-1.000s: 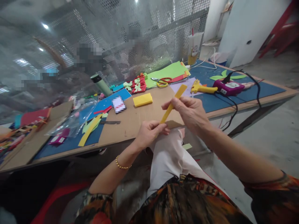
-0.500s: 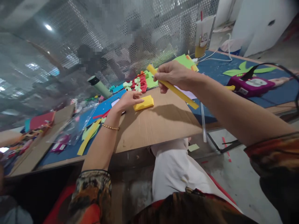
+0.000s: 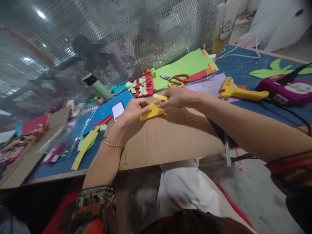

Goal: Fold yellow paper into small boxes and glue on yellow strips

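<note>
A small, thick yellow piece [image 3: 152,112], box-like in shape, lies on the brown cardboard sheet [image 3: 168,139]. My left hand [image 3: 136,110] grips its left end between thumb and fingers. From the other side, my right hand [image 3: 176,97] is closed on a flat yellow strip [image 3: 159,97], one end of which sticks out past the fingers just above the box-like piece. The right thumb and fingertips come down at that piece's right end. Most of the strip is hidden by my right hand and forearm.
Behind the hands are scissors [image 3: 175,79], green sheets [image 3: 182,66] and red pieces with pale bows [image 3: 143,85]. To the right lie a yellow glue gun [image 3: 241,91] and a purple box with a cable [image 3: 284,87]. A phone [image 3: 118,110] and a green bottle [image 3: 97,87] are at the left.
My right hand has come down and left with the yellow strip, from above the cardboard to the box-like piece. My left hand now grips that piece more closely. The view has shifted somewhat.
</note>
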Demonstrator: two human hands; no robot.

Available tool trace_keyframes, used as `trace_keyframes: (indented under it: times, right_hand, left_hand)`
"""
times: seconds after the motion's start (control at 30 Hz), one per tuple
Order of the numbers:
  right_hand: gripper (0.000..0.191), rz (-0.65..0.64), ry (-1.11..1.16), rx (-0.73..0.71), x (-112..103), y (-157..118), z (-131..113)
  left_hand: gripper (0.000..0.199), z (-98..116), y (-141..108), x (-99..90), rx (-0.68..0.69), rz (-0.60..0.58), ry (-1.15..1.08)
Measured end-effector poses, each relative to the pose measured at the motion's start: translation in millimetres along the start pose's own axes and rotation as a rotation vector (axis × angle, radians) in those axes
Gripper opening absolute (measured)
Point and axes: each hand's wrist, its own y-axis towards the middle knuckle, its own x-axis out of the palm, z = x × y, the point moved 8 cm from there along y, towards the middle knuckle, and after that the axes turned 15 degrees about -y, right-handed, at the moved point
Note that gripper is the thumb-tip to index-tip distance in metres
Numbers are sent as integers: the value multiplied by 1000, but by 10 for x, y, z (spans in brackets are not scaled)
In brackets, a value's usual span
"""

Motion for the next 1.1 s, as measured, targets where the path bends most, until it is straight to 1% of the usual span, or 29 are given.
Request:
trace_keyframes:
  times: [0.1, 0.23, 0.33, 0.43, 0.53, 0.57, 0.6, 0.67, 0.7, 0.77, 0.83, 0.93, 1.1]
  right_hand:
    - [23, -96, 22, 20, 116, -29, -37]
    - [14, -29, -30, 26, 106, -90, -115]
    - [9, 10, -65, -3, 120, -124, -138]
    - [6, 9, -59, -35, 166, -154, -127]
    - [6, 20, -38, -63, 177, -211, -121]
    - [6, 38, -43, -89, 162, -236, -137]
    - [7, 61, -60, -120, 142, -262, -158]
    - [9, 117, -121, -191, 97, -317, -210]
    - [9, 139, -151, -224, 84, -343, -237]
    - [9, 159, -196, -261, 84, -385, -266]
    - [9, 157, -222, -258, 104, -413, -268]
    - [10, 137, -212, -238, 132, -436, -258]
    - [26, 124, -120, -171, 112, -426, -227]
  left_hand:
    - [13, -4, -40, 1, 11, -3, -18]
    - [15, 6, -104, 32, 41, -45, 16]
    - [22, 76, -141, 16, 114, -51, 45]
    - [36, 104, -141, -85, 151, 1, -28]
    - [41, 7, -111, -256, 96, 119, -68]
    - [41, -43, -102, -291, 59, 133, -63]
    - [41, -93, -94, -302, 17, 122, -62]
    - [39, -164, -95, -262, -61, 36, -102]
    - [37, -170, -105, -226, -83, -17, -135]
    - [30, -124, -134, -165, -83, -91, -199]
    - [26, -50, -159, -117, -57, -132, -232]
    - [21, 17, -173, -46, -37, -170, -216]
    - [16, 59, -168, 30, -37, -176, -225]
